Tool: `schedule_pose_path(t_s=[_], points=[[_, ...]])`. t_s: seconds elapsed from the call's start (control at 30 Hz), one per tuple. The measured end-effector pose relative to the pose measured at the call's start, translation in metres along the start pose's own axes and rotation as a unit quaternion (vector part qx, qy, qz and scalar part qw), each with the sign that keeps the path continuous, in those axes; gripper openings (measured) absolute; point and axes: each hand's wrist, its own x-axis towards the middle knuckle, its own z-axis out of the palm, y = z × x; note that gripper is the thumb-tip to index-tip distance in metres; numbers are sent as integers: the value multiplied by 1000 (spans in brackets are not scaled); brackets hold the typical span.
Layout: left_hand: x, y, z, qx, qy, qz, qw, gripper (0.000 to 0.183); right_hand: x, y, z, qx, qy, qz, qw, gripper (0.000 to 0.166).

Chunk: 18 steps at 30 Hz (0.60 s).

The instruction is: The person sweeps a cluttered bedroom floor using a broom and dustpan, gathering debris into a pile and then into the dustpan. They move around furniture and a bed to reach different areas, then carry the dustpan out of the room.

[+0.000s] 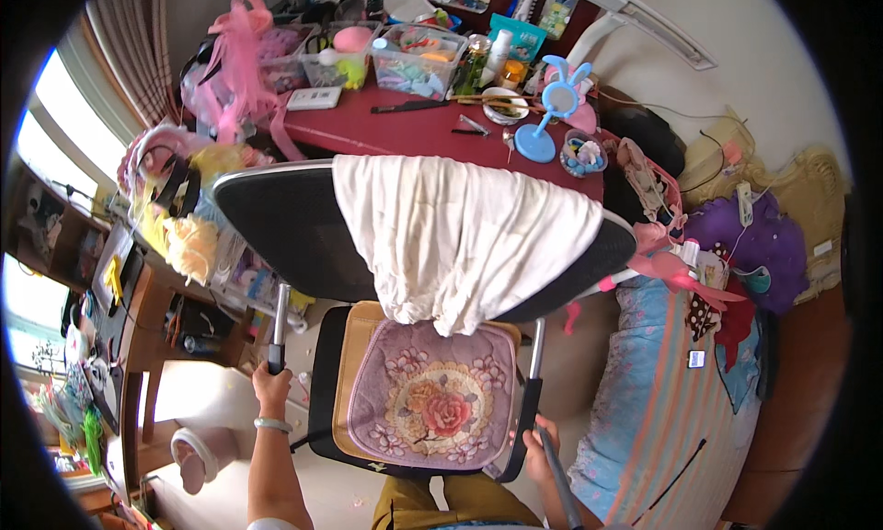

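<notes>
An office chair with a black mesh backrest [283, 226] stands before me, its seat facing me. A white cloth [462, 233] is draped over the backrest. On the seat lies a mauve quilted cushion [431, 399] with printed flowers, over a tan pad [343, 392]. My left hand [272, 390] is closed around the end of the left armrest [276, 357], a bracelet on its wrist. At the right armrest [526, 409], my right hand [541, 454] has its fingers around the arm and also holds a grey pole [560, 478], which runs down towards me.
Behind the chair is a dark red desk [400, 126] with plastic bins [417, 61], a blue rabbit-eared mirror [536, 141] and a bowl [503, 108]. A bed [662, 419] lies right. A waste bin [207, 454] and wooden desk [145, 323] stand left. Small scraps lie on the floor.
</notes>
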Motion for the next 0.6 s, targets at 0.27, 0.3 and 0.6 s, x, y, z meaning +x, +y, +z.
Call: schedule_pose_path(t_s=[0.27,0.3,0.6], points=[[63,68,78,166,-66,58,982,36,35,27,17,2,42,13,999,34],[61,84,88,176,-77,59,980,34,39,22,22,0,65,27,998,34],[54,64,81,178,1,153,972,63,40,-26,-11,199,-89,179,959,27]])
